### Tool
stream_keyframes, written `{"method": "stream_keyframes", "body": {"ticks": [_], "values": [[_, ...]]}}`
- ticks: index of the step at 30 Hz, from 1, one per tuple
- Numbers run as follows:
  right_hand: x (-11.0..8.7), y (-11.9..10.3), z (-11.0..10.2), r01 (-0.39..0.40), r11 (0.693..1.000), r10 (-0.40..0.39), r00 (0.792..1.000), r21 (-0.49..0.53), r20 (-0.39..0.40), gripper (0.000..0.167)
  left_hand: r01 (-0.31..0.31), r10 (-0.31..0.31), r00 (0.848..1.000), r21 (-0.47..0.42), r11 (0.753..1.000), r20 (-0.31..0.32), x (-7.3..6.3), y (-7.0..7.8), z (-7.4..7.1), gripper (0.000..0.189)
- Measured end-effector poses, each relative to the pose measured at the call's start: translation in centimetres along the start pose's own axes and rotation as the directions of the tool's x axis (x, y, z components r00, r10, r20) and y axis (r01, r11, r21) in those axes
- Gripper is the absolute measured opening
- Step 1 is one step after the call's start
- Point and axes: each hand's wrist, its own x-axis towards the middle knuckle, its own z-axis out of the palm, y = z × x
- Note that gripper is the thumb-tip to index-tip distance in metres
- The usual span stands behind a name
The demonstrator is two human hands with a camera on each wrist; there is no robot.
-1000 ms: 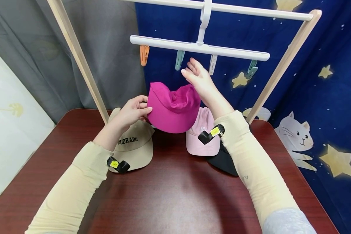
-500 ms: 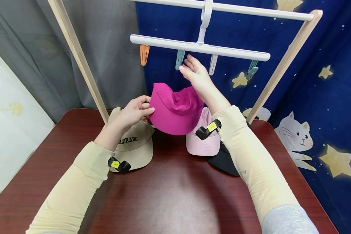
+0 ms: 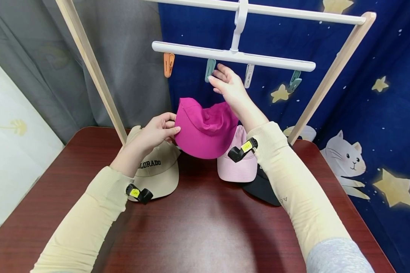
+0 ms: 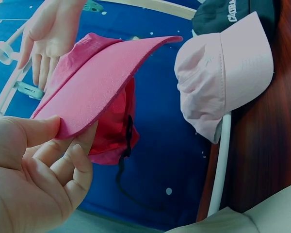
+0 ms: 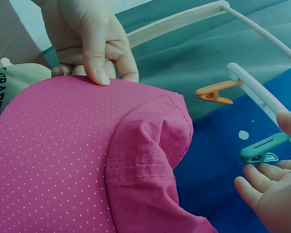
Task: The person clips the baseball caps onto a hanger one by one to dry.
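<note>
My left hand (image 3: 157, 131) pinches a magenta baseball cap (image 3: 205, 131) at the side of its brim, thumb on top and fingers beneath. The cap hangs in the air below the hanger, brim toward me, its crown sagging inward. In the left wrist view, its red inside and a dark strap show. My right hand (image 3: 230, 85) is raised above the cap beside a teal clothespin (image 3: 210, 70). In the right wrist view, the thumb stands apart from the fingers (image 5: 257, 184), with the teal clothespin (image 5: 264, 148) near the gap between them; the fingertips are right at its lower end.
A white hanger (image 3: 270, 60) on a rack rail (image 3: 294, 14) also bears an orange clothespin (image 3: 169, 64), a white one (image 3: 248, 76) and a green one (image 3: 294, 81). On the table (image 3: 191, 235) lie a beige cap (image 3: 158, 178), a pink cap (image 3: 237, 168) and a black cap (image 3: 263, 189).
My right hand has moved slightly left, up to the teal clothespin. My left hand and the magenta cap have shifted a little right, the cap also slightly down.
</note>
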Motion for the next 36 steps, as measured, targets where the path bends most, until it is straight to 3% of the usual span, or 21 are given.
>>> {"method": "stream_keyframes", "body": {"ticks": [14, 27, 33, 36], "values": [[0.2, -0.5, 0.3, 0.029, 0.998, -0.029, 0.999, -0.059, -0.013, 0.06, -0.026, 0.026, 1.0, -0.021, 0.999, 0.004, 0.2, 0.0, 0.3, 0.02], [0.2, -0.8, 1.7, -0.056, 0.996, 0.05, 0.996, -0.067, -0.079, 0.048, -0.02, 0.02, 1.0, -0.026, 0.999, 0.009, 0.2, 0.0, 0.6, 0.019], [0.3, -0.9, 2.1, -0.044, 0.995, 0.034, 0.993, -0.089, -0.109, 0.045, -0.022, 0.022, 1.0, -0.023, 0.999, 0.008, 0.3, -0.2, 0.5, 0.021], [0.4, -0.9, 2.2, -0.026, 0.994, 0.012, 0.992, -0.11, -0.122, 0.034, -0.021, 0.021, 1.0, -0.021, 1.0, 0.003, 0.2, -0.2, 0.5, 0.023]]}}
